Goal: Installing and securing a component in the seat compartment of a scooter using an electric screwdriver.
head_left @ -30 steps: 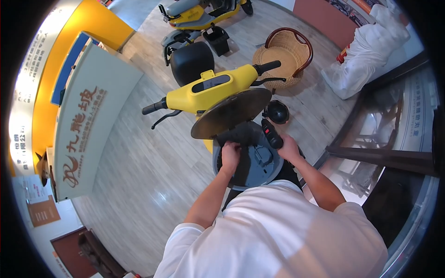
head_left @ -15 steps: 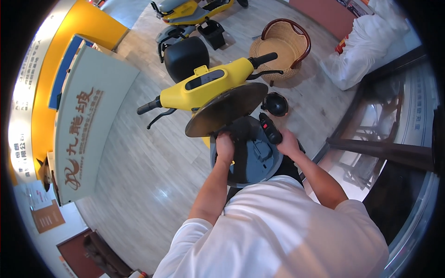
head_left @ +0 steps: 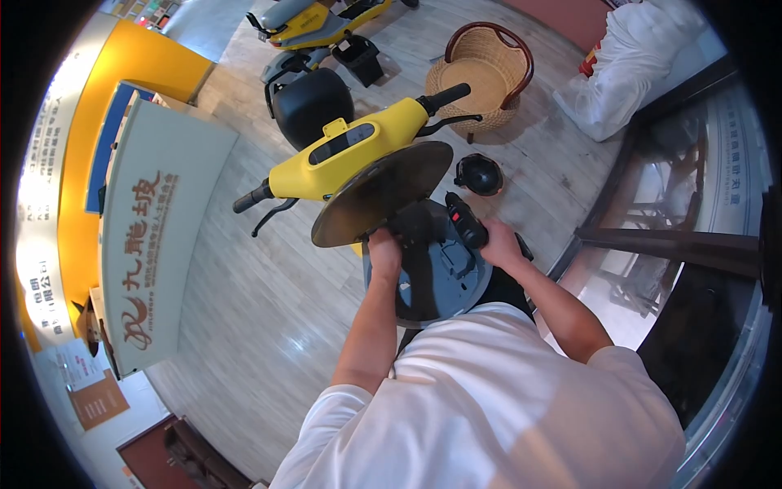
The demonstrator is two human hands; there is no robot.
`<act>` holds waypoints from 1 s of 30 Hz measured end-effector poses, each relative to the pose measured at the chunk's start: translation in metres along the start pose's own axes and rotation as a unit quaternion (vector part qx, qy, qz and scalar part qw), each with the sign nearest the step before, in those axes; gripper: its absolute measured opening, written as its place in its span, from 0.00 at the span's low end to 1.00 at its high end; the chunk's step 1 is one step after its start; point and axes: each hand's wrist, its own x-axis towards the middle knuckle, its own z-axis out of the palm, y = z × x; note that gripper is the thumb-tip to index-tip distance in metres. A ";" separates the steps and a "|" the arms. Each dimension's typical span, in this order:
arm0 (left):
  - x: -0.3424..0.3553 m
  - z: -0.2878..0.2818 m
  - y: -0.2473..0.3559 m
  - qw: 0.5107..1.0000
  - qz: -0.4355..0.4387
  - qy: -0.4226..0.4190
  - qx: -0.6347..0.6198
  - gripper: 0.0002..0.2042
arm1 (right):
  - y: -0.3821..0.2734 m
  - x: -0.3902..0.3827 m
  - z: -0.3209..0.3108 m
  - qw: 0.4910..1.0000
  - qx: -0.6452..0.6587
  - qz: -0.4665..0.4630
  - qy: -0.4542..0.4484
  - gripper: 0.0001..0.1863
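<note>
A black cordless drill (head_left: 465, 222) with a red patch is gripped in my right hand (head_left: 502, 244), above the right side of a grey rounded panel (head_left: 444, 292) in front of me. Over the panel's left edge my left hand (head_left: 384, 251) is curled, its fingertips partly hidden beside a dark strip; what they hold cannot be made out. A large dark round disc (head_left: 383, 194) stands tilted just beyond the panel. Behind it rises a yellow scooter handlebar cover (head_left: 346, 159) with a small display, black grips and levers.
A black helmet (head_left: 479, 174) lies on the floor to the right. Beyond it stands a wicker chair (head_left: 476, 81). The scooter's black seat (head_left: 313, 106) and another yellow scooter (head_left: 314, 23) are farther away. A white counter (head_left: 167, 220) stands left; a glass-sided frame (head_left: 668, 243) is at right.
The view has shifted slightly, so the scooter parts appear a little farther left. My right hand still holds the drill, and my left stays at the panel's edge.
</note>
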 end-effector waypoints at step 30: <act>0.001 -0.023 0.006 0.991 0.127 -0.040 0.010 0.06 | -0.004 0.002 -0.007 0.999 -0.012 0.012 -0.048 0.16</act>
